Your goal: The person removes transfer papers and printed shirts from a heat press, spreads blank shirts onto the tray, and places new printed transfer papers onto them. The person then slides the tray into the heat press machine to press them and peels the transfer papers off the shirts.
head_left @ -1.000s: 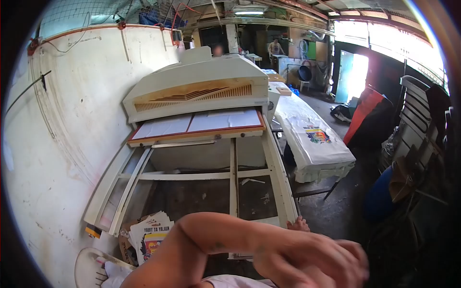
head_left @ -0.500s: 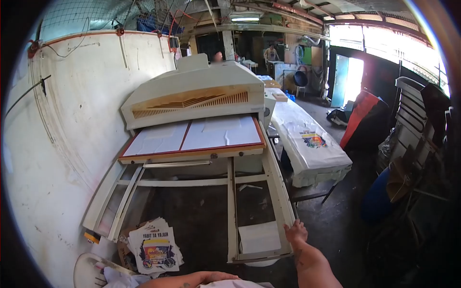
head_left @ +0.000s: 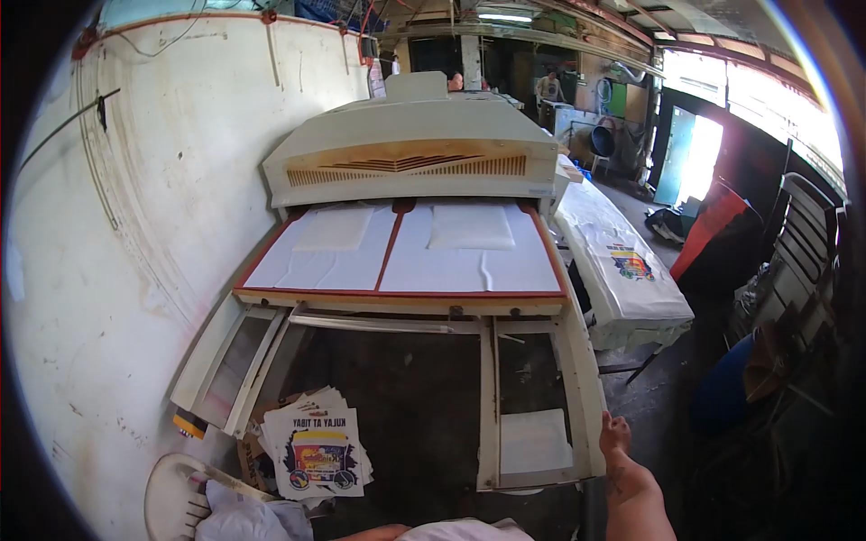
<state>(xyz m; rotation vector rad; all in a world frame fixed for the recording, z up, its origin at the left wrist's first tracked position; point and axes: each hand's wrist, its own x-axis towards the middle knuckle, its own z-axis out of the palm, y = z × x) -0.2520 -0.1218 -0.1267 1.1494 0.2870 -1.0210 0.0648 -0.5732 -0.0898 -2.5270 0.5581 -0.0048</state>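
A large cream heat press (head_left: 415, 126) stands in front of me, its red-edged sliding tray (head_left: 392, 261) drawn out from under the hood. Two white fabric pieces (head_left: 307, 263) lie side by side on that tray, each with a paler rectangular sheet (head_left: 471, 227) on top. My right hand (head_left: 615, 433) is at the outer side of the press's right frame rail (head_left: 577, 397), fingers curled against it. Of my left hand (head_left: 374, 533), only a sliver shows at the bottom edge by my clothing; its fingers are hidden.
Printed sheets (head_left: 323, 451) are stacked low on the left, near a white plastic chair (head_left: 167, 496) holding white cloth. On the right, a long table (head_left: 622, 261) bears printed white fabric. A wall (head_left: 171, 180) borders the left side. Two people are in the background.
The tray has slid farther out from under the hood, toward me, exposing more of the sheets. My right hand stays at the rail. My left hand has mostly dropped out of view.
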